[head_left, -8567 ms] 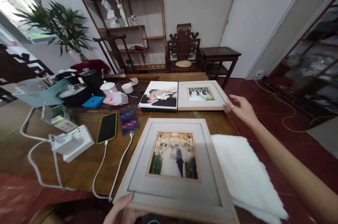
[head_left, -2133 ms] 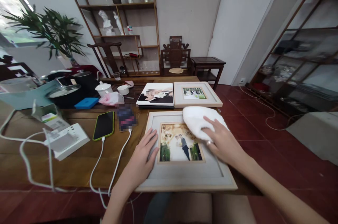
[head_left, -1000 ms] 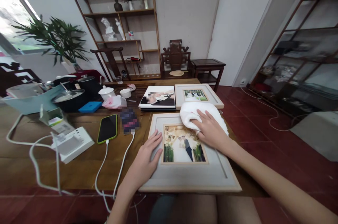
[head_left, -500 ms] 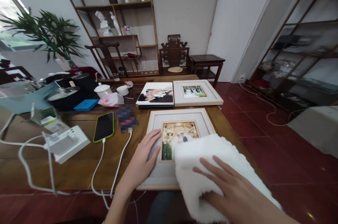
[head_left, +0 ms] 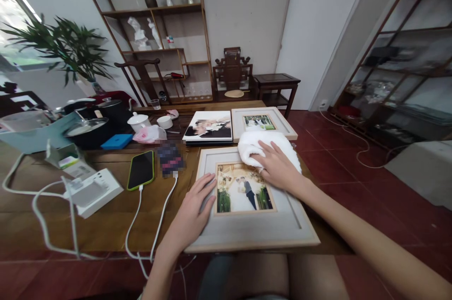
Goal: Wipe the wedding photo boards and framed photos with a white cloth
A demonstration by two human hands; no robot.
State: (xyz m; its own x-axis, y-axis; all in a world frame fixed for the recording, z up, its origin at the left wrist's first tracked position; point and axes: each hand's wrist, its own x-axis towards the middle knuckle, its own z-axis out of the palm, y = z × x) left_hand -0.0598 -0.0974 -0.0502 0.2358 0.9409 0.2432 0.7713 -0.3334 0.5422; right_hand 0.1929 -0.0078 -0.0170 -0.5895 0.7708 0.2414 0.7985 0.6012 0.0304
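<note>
A light wooden picture frame (head_left: 240, 235) lies flat at the table's near edge, with a photo (head_left: 235, 191) of a couple at its centre. My left hand (head_left: 192, 210) rests on the frame's left side, fingers stretched out and holding nothing. At the far right corner, my right hand (head_left: 282, 168) presses and grips a bunched white towel (head_left: 250, 141) against the frame. The towel covers that corner and overlaps the near edge of a second picture frame (head_left: 282, 133) behind. Beside that one is a photo album or print (head_left: 208, 126) on a small stack.
Left of the frame are a green-edged phone (head_left: 140, 173), a dark pixelated item (head_left: 170, 158), white cables (head_left: 129, 234) and a white box (head_left: 100, 191). Farther back stand a blue box (head_left: 116, 141), a lidded white pot (head_left: 139, 122) and dark pots (head_left: 88, 128). Red floor tiles (head_left: 332, 158) lie to the right.
My right hand has moved the towel away from me, from the frame's near right to its far right corner, uncovering the photo. My left hand has stayed in place.
</note>
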